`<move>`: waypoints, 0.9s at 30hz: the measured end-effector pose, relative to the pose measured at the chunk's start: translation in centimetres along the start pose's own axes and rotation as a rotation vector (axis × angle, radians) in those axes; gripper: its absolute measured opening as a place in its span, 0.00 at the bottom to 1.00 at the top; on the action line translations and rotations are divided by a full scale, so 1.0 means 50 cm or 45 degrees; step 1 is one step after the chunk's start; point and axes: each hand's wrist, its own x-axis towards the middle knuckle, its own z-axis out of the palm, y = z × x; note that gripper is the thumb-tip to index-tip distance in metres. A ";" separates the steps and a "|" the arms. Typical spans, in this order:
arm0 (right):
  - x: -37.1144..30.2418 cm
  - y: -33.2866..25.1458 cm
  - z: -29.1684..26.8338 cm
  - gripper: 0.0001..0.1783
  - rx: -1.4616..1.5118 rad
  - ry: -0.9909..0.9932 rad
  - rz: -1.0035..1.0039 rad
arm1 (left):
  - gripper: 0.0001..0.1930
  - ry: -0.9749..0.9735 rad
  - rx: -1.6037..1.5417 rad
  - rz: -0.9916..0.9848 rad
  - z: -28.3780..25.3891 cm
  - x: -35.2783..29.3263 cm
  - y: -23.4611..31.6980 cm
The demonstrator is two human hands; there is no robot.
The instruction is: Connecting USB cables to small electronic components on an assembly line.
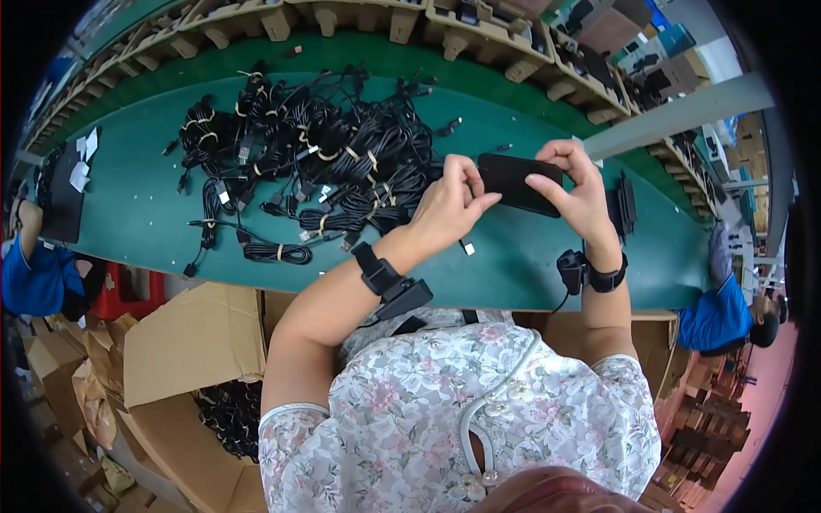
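Over the green worktable (359,278), I hold a flat black rectangular device (520,183), shaped like a phone with rounded corners. My right hand (586,190) grips its right end, thumb across the upper face and fingers behind the far edge. At the other end, my left hand (451,203) is closed, with thumb and bent fingers pinching the device's left edge. Just left of that hand spreads a large heap of black cables (342,154), coiled and bound with pale bands. One bound cable coil (278,253) lies apart at the heap's near side.
Several flat black pieces (623,208) stand to the right of my hand. Cardboard trays (487,38) line the far side. An open carton (192,346) with black cables sits below the table at left. People in blue (38,278) are at both sides.
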 end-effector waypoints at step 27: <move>0.567 0.352 -0.237 0.22 -0.627 0.756 -0.010 | 0.18 -0.258 0.136 -0.030 -0.015 0.015 0.017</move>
